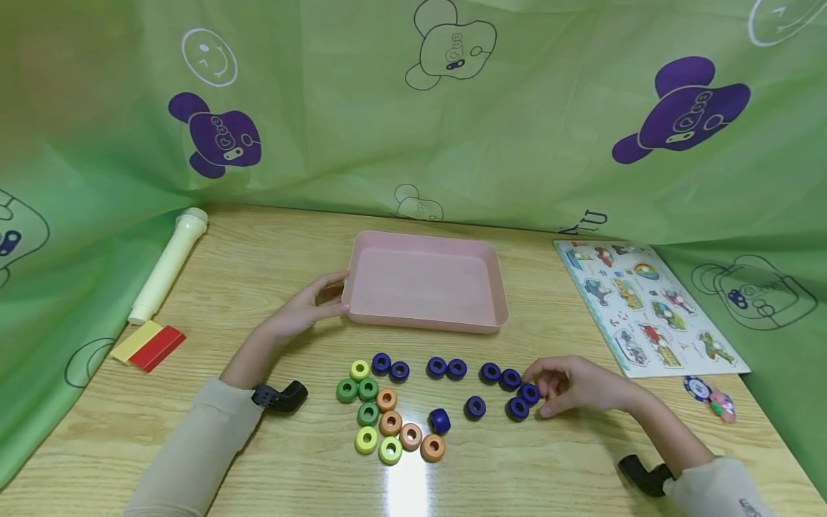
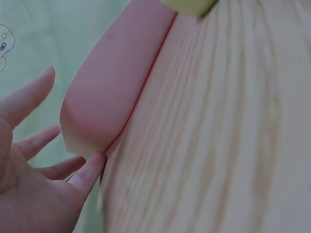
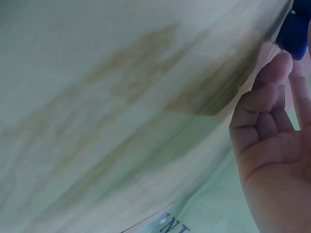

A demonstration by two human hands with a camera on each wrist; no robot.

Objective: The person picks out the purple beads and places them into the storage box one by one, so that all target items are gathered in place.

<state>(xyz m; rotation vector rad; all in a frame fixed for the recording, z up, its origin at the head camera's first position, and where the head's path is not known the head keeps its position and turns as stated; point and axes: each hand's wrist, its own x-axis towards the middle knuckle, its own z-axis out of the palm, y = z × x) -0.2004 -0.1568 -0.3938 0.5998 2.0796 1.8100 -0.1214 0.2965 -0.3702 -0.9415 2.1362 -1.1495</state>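
The left hand (image 1: 302,309), fingers spread, touched the tray (image 1: 423,283) at nine o'clock. The right hand (image 1: 584,384), fingers bent, touched a blue bead (image 1: 525,398) beyond the tray's four o'clock; pinching, I couldn't tell. Likely light, hard, slippery, it suited a side pinch.

The tray (image 1: 423,276) is showing smooth plastic, the beads (image 1: 439,421) are appearing glossy, and the wood-grained table (image 1: 549,467) is reflecting glare at its near edge.
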